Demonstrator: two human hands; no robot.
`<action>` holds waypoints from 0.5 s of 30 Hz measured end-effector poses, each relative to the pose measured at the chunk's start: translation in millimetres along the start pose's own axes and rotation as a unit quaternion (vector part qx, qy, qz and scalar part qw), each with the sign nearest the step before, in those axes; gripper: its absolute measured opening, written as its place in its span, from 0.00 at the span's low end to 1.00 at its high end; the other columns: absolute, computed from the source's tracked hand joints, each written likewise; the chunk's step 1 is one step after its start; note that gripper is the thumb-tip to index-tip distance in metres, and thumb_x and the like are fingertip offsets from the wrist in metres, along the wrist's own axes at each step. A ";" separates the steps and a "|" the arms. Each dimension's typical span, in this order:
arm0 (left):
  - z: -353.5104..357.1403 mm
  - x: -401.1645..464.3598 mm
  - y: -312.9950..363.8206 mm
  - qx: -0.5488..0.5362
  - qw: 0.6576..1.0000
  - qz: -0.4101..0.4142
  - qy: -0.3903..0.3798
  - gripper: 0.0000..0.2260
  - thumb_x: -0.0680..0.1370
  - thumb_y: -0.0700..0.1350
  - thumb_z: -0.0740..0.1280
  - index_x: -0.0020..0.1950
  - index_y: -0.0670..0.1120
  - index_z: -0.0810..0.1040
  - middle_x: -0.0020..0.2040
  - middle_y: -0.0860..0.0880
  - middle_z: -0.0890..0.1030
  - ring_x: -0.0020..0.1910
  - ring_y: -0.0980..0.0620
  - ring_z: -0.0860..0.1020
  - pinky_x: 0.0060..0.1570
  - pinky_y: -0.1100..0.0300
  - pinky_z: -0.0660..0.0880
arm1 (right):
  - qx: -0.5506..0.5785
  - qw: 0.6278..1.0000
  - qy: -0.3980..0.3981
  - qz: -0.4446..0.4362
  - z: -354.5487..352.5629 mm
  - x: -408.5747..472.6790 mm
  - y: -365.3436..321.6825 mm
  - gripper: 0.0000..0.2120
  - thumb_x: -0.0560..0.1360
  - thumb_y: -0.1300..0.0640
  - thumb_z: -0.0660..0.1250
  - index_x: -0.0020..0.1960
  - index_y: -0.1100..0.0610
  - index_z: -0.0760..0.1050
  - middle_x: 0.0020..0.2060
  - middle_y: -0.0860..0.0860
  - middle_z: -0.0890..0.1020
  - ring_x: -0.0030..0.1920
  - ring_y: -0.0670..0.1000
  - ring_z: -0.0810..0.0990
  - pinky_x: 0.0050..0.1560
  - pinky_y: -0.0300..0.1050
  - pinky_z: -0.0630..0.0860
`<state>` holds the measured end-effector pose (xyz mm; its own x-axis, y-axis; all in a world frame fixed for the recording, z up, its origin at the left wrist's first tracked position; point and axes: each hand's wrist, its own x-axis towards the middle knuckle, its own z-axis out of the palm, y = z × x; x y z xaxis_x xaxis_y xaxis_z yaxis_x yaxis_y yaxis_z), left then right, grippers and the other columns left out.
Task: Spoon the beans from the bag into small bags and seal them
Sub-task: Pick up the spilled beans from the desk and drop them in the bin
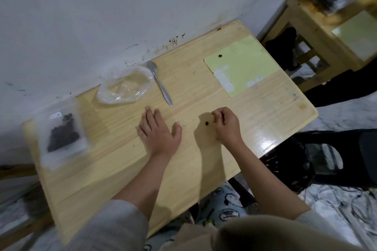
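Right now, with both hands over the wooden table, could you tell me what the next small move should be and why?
Probably pinch up the loose dark bean with the right hand, whose curled fingers hover just beside it. It lies stray on the light wooden table, outside the small clear bag of dark beans, while the left hand rests flat, holding nothing.

Pale wood table [204, 159]; yellow-green sheet [244, 67]; dark beans [63, 134].

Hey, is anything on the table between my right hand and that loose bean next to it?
Nothing visible. The single dark loose bean lies on the bare light wooden table just beside the curled fingers of the right hand. The left hand rests flat further off, and the metal spoon lies beyond it.
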<state>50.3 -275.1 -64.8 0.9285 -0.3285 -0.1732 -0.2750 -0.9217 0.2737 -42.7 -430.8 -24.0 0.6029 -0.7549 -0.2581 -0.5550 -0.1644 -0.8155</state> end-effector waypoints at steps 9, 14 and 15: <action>1.7 1.3 -1.0 0.013 1.000 0.012 0.000 0.36 0.72 0.62 0.52 0.73 0.41 0.61 0.76 0.41 0.57 0.74 0.40 0.56 0.69 0.37 0.53 | -0.050 0.996 0.078 0.007 11.0 -25.3 7.1 0.17 0.73 0.49 0.70 0.35 0.62 0.80 0.27 0.54 0.80 0.28 0.47 0.74 0.31 0.33 0.67; 2.8 1.1 -0.6 0.016 1.000 0.019 0.008 0.35 0.72 0.62 0.52 0.73 0.40 0.62 0.76 0.40 0.58 0.74 0.40 0.57 0.68 0.36 0.55 | -0.146 0.989 0.033 0.001 17.4 -26.4 5.8 0.11 0.73 0.51 0.70 0.50 0.56 0.83 0.42 0.56 0.83 0.45 0.54 0.81 0.44 0.45 0.76; 2.9 1.1 -0.6 0.018 1.000 0.020 0.010 0.35 0.72 0.61 0.53 0.72 0.40 0.62 0.76 0.40 0.58 0.74 0.39 0.58 0.67 0.36 0.55 | -0.165 0.986 0.025 0.003 18.7 -25.4 6.1 0.10 0.74 0.50 0.68 0.50 0.55 0.83 0.41 0.56 0.82 0.44 0.54 0.80 0.42 0.46 0.76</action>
<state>50.7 -275.4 -67.9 0.9213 -0.3612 -0.1443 -0.3204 -0.9151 0.2450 -50.6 -400.8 -32.1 0.5740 -0.7858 -0.2303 -0.7200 -0.3503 -0.5990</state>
